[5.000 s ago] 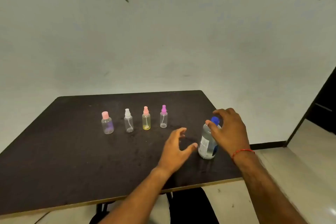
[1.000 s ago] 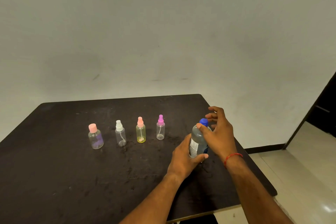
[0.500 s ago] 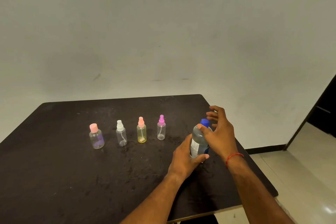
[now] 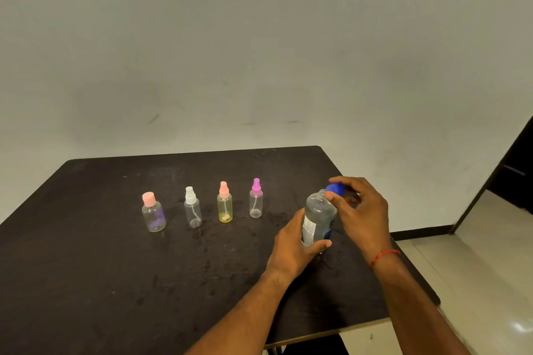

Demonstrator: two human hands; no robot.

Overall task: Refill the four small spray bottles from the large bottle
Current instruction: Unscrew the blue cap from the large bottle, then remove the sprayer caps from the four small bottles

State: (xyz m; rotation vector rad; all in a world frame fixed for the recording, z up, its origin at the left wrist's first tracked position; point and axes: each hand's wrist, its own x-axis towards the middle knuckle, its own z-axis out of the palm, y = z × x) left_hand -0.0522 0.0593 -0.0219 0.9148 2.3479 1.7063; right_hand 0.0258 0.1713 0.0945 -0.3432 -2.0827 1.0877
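Observation:
A large clear bottle (image 4: 318,217) with a white and blue label stands on the dark table (image 4: 101,282) at the right. My left hand (image 4: 294,248) grips its lower body. My right hand (image 4: 360,213) pinches the blue cap (image 4: 336,189), which sits just off the bottle's bare threaded neck. To the left, small bottles stand upright in a row: a squat one with a pink cap (image 4: 153,212), a white-topped spray bottle (image 4: 192,207), a yellow one with a peach top (image 4: 225,202) and a magenta-topped one (image 4: 256,198).
The table's right edge (image 4: 415,268) runs close behind my right wrist, with pale floor (image 4: 476,282) beyond. A plain wall (image 4: 259,52) rises behind the table. A dark doorway (image 4: 516,176) opens at the far right.
Five seconds ago my left hand was open beside the bottle; it has since taken hold of the body. In the last half second the blue cap has come off the neck in my right hand.

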